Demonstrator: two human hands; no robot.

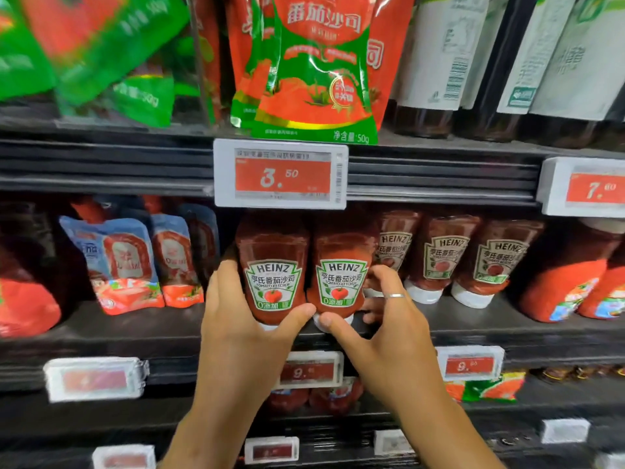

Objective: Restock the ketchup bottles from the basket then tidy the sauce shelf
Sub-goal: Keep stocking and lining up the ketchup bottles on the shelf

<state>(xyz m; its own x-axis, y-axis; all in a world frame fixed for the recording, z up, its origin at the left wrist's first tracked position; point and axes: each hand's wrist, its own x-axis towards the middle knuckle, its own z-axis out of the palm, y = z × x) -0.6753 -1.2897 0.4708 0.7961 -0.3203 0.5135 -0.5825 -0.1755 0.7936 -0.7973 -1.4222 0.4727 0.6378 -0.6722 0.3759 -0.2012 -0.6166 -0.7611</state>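
Hands [243, 319] [389, 319] grip two ketchup bottles [274, 275] [341, 279]

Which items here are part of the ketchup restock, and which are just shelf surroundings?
Job: left hand and right hand, each gripping a Heinz bottle; shelved Heinz bottles.
Surroundings: tomato sauce pouches, blue pouches, price tag.

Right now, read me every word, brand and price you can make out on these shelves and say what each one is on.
"HEINZ", "TOMATO KETCHUP": left ketchup bottle, gripped by the left hand.
"HEINZ": right ketchup bottle, gripped by the right hand.
"番茄沙司", "50g": red-green pouch.
"3.50": upper price tag.
"7.": right price tag, rest blurred.
"9.": lower price tags, rest blurred.
Blue pouches: unreadable.
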